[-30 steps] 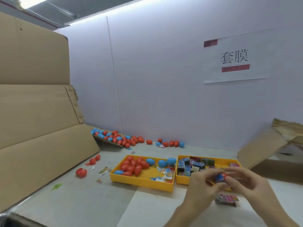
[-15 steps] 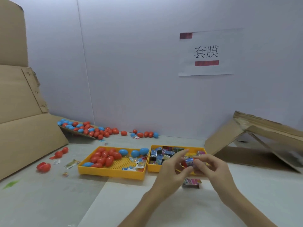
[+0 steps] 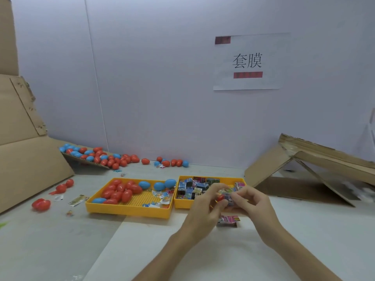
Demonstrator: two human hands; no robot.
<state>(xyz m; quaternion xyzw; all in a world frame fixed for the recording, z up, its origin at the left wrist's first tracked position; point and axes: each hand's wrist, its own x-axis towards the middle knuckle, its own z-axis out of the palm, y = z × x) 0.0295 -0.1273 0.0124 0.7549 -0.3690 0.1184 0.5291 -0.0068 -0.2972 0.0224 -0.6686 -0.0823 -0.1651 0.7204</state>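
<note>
The left hand has its grip clamped on a red egg, fingertips curled round it, while the right hand pinches a printed sleeve that sits against the egg's right end. Both are held just above the worktop, in front of the right tray's near edge. A pale wall fills the back of the view. Tall cardboard leans at the far left, and a folded cardboard piece lies at the far right. A white sign with two dark characters and two red bars hangs on the wall. Two yellow trays stand side by side and touching. The left tray holds red and blue eggs and a few small packets; the right tray holds a heap of printed sleeves. A row of loose eggs, red and blue, lies along the foot of the wall, partly on a cardboard flap. A few red pieces lie on the worktop left of the trays, well apart from the hands. A flat pink packet lies on the worktop right below the hands.
</note>
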